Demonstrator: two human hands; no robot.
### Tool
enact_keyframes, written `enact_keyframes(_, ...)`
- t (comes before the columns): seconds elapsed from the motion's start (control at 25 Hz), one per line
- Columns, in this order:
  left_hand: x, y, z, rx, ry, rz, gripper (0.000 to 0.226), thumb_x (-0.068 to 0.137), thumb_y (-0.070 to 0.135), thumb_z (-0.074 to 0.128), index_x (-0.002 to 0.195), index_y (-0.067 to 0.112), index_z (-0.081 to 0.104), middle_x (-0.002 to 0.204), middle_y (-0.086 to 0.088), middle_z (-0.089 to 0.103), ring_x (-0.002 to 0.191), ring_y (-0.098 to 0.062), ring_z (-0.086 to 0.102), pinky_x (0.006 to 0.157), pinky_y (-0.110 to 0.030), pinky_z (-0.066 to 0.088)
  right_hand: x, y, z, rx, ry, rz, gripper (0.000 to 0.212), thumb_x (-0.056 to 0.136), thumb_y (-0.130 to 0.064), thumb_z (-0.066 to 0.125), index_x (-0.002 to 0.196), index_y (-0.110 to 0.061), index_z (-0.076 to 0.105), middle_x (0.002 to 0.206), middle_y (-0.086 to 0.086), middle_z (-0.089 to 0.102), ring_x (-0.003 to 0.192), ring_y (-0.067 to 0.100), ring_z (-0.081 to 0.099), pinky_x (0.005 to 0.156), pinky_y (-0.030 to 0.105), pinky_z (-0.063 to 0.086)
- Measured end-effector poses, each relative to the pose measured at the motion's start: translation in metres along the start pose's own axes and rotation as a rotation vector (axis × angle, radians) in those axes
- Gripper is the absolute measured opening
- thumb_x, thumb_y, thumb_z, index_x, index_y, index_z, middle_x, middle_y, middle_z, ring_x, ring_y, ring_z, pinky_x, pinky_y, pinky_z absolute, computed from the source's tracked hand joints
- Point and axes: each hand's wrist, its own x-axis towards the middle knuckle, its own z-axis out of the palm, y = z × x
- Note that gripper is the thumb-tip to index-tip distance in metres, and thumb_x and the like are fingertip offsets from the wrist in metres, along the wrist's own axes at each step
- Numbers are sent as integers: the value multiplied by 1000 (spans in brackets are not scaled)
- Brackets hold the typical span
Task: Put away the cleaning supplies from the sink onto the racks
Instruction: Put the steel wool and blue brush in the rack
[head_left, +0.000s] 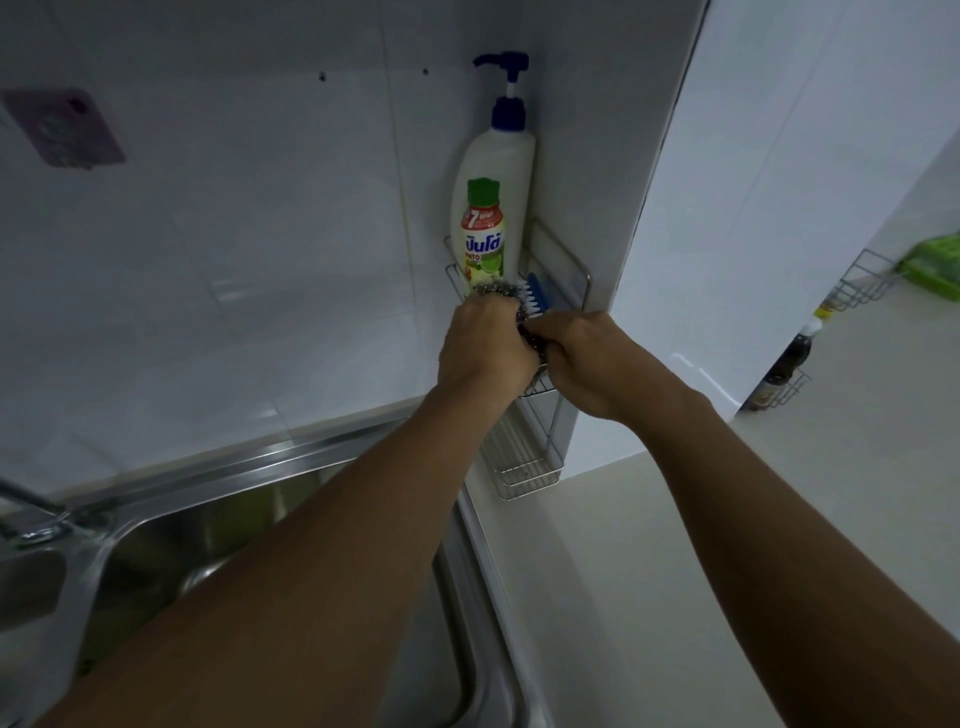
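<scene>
At the rack, we judged the scourer light and springy; left hand and right hand clamped it together.

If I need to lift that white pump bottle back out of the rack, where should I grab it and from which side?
Probably the white pump bottle's bare upper body below the blue pump, approached from the front-left. It stands upright in the rack's corner, wall behind and to its right; the green-capped bottle, steel scourer and blue brush block its lower part.
</scene>
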Motion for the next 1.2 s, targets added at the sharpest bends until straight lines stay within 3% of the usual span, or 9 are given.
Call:
enact_keyframes(0.08, -2, -5, 3, 91, -68, 59, 40, 97, 20, 48, 132, 4, 56, 136, -16, 53, 125, -31, 51, 98, -38, 48, 2, 0, -1, -24, -12, 36, 28, 98, -8, 39, 101, -1, 66, 92, 15, 68, 80, 30, 63, 74, 43, 53)
enact_keyframes(0.2, -11, -25, 9, 244, -122, 162, 54, 104, 29, 30, 152, 3, 33, 160, -15, 32, 148, -29, 28, 122, -41, 25, -1, -4, 0, -63, 10, 11, 32, 107, -17, 33, 98, -5, 61, 90, 9, 64, 83, 24, 58, 82, 42, 52)
enact_keyframes(0.48, -13, -36, 1, 226, -215, 210, 58, 106, 37, 15, 158, 13, 18, 167, -6, 13, 155, -19, 10, 126, -39, 9, 2, -5, 1, -31, -17, 60, 45, 110, -34, 22, 101, -10, 59, 93, 8, 63, 83, 19, 58, 86, 38, 52)
enact_keyframes(0.6, -22, -52, -14, 240, -223, 239, 63, 102, 45, 10, 158, 17, 17, 168, -3, 13, 155, -17, 9, 126, -44, 13, 7, -26, 7, -8, 105, 0, 47, 108, -38, 23, 120, -11, 59, 119, 11, 65, 110, 22, 59, 102, 39, 49)
enact_keyframes(0.68, -31, -74, -26, 309, -213, 175, 64, 102, 46, 12, 159, 17, 13, 168, -2, 10, 155, -17, 8, 126, -41, 12, 10, -53, 15, 39, 186, -36, 49, 108, -40, 26, 135, -11, 56, 140, 11, 59, 134, 24, 51, 117, 40, 39)
enact_keyframes(0.8, -55, -123, -50, 381, -215, 46, 61, 106, 40, 20, 159, 12, 9, 168, -5, 5, 155, -18, 4, 126, -35, 7, 13, -101, 41, 101, 184, -59, 48, 108, -38, 31, 146, -13, 49, 155, 6, 46, 148, 19, 36, 120, 30, 25)
enact_keyframes(0.96, -104, -211, -79, 438, -237, -113, 62, 104, 28, 31, 158, 6, 11, 168, -10, 6, 155, -22, 6, 126, -35, 8, 13, -152, 116, 192, 62, -105, 47, 107, -36, 35, 143, -12, 53, 153, 6, 49, 149, 17, 35, 122, 37, 30)
enact_keyframes(1.12, -160, -306, -83, 365, -279, -349, 67, 97, 23, 41, 157, 9, 16, 166, -11, 15, 153, -26, 16, 123, -42, 19, 1, -193, 203, 241, -125, -94, 37, 105, -23, 46, 134, -6, 60, 141, 14, 60, 138, 25, 50, 116, 12, 17)
enact_keyframes(1.2, -193, -350, -80, 346, -334, -459, 67, 97, 23, 43, 157, 9, 16, 166, -10, 16, 153, -26, 18, 122, -44, 22, -12, -211, 249, 293, -249, -52, 35, 103, -20, 50, 133, -5, 61, 138, 16, 62, 136, 28, 52, 115, 24, 28)
